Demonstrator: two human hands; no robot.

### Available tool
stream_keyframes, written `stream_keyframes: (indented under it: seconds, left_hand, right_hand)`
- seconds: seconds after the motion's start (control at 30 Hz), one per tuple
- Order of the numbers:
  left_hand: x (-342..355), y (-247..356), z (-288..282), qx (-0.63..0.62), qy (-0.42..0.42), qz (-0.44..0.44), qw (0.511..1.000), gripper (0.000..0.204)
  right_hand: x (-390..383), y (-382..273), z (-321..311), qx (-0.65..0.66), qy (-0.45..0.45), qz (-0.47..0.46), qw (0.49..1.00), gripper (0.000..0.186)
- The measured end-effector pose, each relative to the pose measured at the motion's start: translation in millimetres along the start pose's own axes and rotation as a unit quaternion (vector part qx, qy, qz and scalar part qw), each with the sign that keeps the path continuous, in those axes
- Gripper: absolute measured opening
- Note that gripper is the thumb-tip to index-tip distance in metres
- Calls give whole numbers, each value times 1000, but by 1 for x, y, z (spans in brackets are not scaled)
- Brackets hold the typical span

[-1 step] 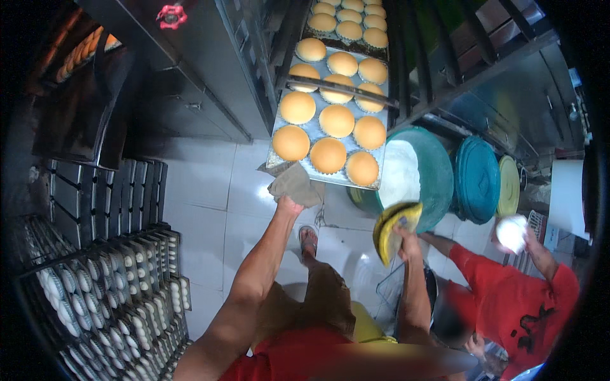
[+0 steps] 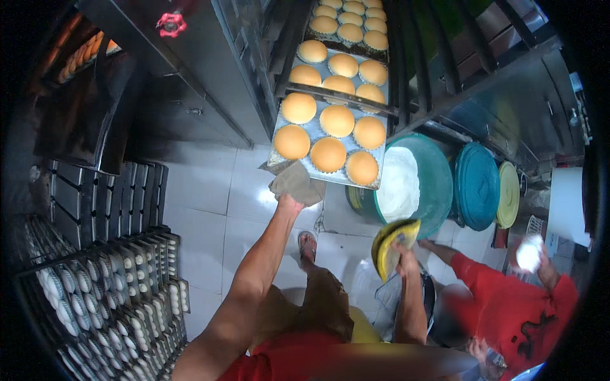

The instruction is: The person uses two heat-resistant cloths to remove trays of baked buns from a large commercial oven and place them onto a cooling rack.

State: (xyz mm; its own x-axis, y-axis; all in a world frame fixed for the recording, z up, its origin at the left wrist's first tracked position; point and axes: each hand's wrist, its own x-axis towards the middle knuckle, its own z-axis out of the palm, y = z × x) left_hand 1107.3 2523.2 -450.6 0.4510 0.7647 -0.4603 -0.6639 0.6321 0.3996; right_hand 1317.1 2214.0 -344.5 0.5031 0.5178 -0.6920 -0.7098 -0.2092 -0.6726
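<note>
One dark bar (image 2: 343,99) across the tray (image 2: 351,147)

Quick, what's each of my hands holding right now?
Left hand: closed on a brown cloth at the tray's edge.
Right hand: closed on a yellow pad.

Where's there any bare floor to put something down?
Bare tiles show between the pale dough pieces and the left hand with its brown cloth. A smaller patch is between the sandalled foot and the yellow pad in the right hand. It's crowded on the bun tray and around the blue lid and co-worker.
</note>
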Motion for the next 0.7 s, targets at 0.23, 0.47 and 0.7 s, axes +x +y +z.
stream_keyframes:
  seconds: [0.23,0.47,0.7]
  left_hand:
    - [72,4,43,-28,35,-12,999,40]
    - [107,17,57,4,66,-44,997,43]
    - [18,34,-35,159,105,-107,976,48]
  right_hand:
    - [-29,48,-58,-17,23,99,995,51]
    - [-27,50,-40,-60,9,158,986,48]
    - [-33,23,94,-95,-142,124,977,56]
